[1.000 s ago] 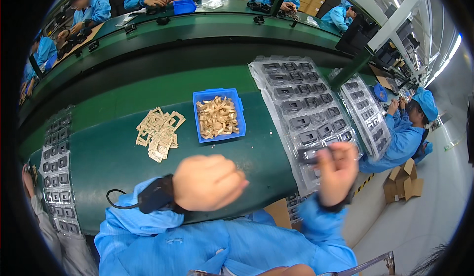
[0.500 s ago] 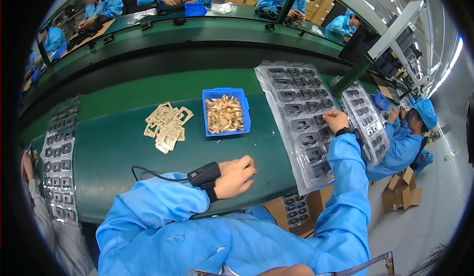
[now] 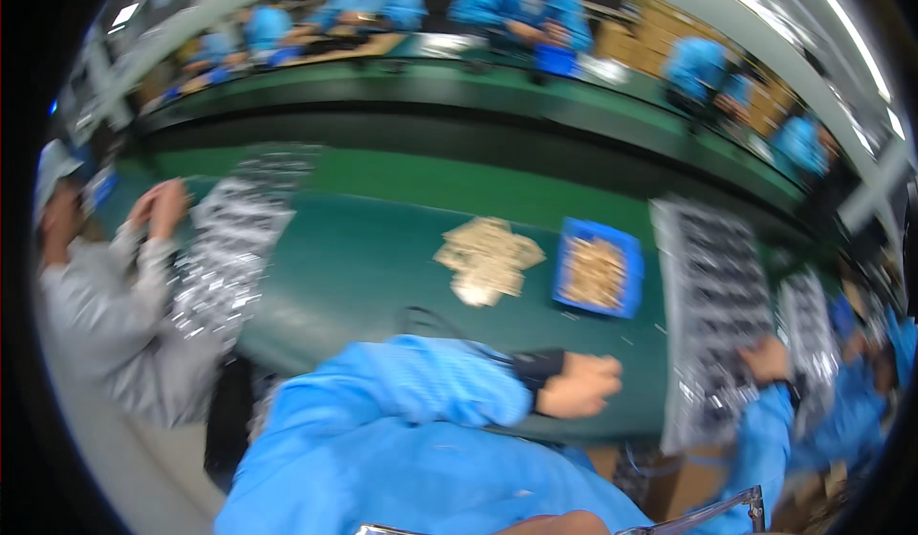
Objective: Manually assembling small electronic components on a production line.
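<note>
The picture is smeared by motion. My left hand (image 3: pixel 580 385) is above the green work surface (image 3: pixel 363 267) near its front edge, fingers curled in and nothing visible in them; a black strap device (image 3: pixel 537 368) is on that wrist. My right hand (image 3: pixel 765 358) is over the clear plastic tray (image 3: pixel 712 277) of dark parts at the right; its fingers are too blurred to show whether they hold anything. Between the hands and the far side stands a blue bin (image 3: pixel 632 277) full of gold-coloured curled pieces. To its left lies a loose pile of flat beige frames (image 3: pixel 490 258).
Another clear tray (image 3: pixel 234 239) lies at the left, beside a person in grey (image 3: pixel 124 315). A further tray (image 3: pixel 808 329) is right of my right hand, near a person in blue. Opposite, several people in blue work at a green bench (image 3: pixel 402 86). Cardboard boxes (image 3: pixel 660 33) stand behind them.
The whole view has swung left, so the bench things appear further right and more of the person in grey shows. My right hand stays at the tray; my left hand looks more curled.
</note>
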Motion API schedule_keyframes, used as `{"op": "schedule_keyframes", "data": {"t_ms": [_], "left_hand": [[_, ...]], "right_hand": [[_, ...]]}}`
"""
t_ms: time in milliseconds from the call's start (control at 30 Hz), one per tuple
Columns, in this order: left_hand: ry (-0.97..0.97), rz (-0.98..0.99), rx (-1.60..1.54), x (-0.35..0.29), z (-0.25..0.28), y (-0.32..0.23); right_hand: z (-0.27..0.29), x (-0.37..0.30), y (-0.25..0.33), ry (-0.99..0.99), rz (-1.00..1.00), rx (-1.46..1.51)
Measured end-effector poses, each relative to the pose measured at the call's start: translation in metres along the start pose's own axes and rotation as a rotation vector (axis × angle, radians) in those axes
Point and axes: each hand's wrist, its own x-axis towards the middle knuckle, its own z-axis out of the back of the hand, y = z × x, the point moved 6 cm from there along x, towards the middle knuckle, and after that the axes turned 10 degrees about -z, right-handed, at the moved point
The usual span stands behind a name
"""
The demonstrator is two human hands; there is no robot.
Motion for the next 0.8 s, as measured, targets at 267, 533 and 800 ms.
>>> {"op": "schedule_keyframes", "data": {"t_ms": [267,533,800], "left_hand": [[-0.135,-0.077,-0.088,0.002,-0.002,0.001],[-0.216,-0.076,-0.160,-0.010,0.039,-0.002],[0.082,0.841,0.698,-0.117,0.171,0.093]], "right_hand": [[-0.062,0.056,-0.074,-0.068,-0.209,0.171],[-0.047,0.033,-0.053,0.051,-0.346,0.937],[0.058,-0.196,0.162,-0.504,0.532,0.593]]}}
